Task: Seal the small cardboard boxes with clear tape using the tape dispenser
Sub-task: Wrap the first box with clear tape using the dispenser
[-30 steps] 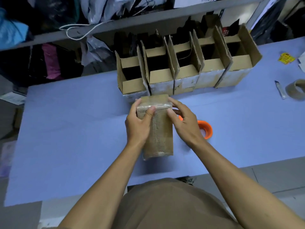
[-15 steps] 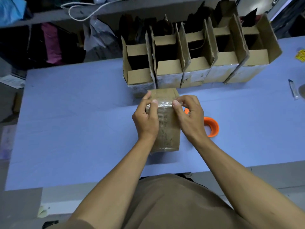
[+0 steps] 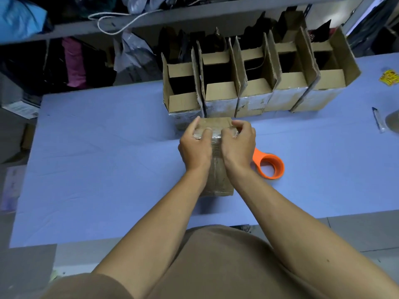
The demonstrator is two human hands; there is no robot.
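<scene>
Cardboard, brown and plain, makes up the small box that stands in the middle of the blue table, a little nearer the front edge than the back. Shiny clear tape already runs over its top and down the side that faces the person. The left hand grips the top left corner of the box, with the thumb pressed on the tape. The right hand grips the top right corner, its fingers curled over the top edge. Both hands seem to be rubbing the tape flat, so this box looks almost sealed.

The orange tape dispenser lies on the table just beside the box, on its right, with nobody holding it.

Five more boxes wait in a row along the back edge of the table. Their top flaps stand open (dark things sit inside, too dim to name). Tape shines low on their fronts, so the bottoms look done, but the tops are not closed yet. I think most of the job is still left: five tops to fold and tape.

A pen-like thing lies near the right edge, next to a round thing cut off by the picture. A yellow scrap sits near the back right corner.

Behind the table a grey shelf holds bags and a white cord. Clothes and bags hang in the dark under it. The room is dim and crowded.
</scene>
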